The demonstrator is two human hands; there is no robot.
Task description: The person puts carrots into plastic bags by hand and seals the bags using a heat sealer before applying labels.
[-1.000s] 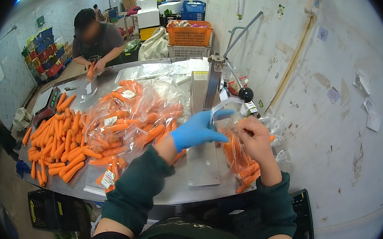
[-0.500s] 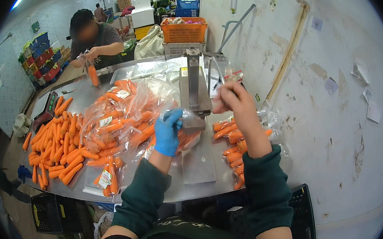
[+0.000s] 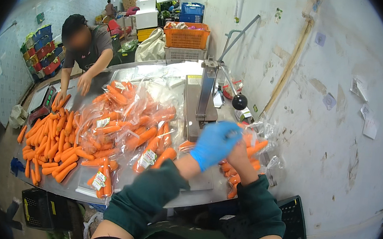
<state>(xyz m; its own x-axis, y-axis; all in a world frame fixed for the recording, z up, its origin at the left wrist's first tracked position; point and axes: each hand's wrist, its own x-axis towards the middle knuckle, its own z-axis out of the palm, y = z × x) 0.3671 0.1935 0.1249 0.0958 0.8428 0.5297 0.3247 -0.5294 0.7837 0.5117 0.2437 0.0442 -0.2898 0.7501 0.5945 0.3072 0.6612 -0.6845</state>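
My left hand [image 3: 217, 142], in a blue glove, has crossed to the right and meets my bare right hand [image 3: 239, 155]. The gloved fingers look curled, and motion blurs them; whatever they hold is hidden. My right hand's fingers are mostly covered by the glove. Clear bags of carrots [image 3: 257, 148] lie right beside and beyond both hands. Just left of them stands a metal lever press [image 3: 206, 91], its arm ending in a black ball knob [image 3: 239, 102]. A few carrots [image 3: 186, 146] show at the press's near end.
Bagged carrots [image 3: 118, 117] are heaped mid-table, with loose carrots [image 3: 52, 147] to the left near a scale [image 3: 43, 103]. A co-worker [image 3: 85, 47] reaches for the loose carrots. An orange crate [image 3: 186, 36] stands behind the table; a wall [image 3: 318, 145] bounds the right.
My left hand has moved right, from the press to my right hand. My right hand has left the lever and come down; the knob now shows. The co-worker's hands have moved to the loose carrots.
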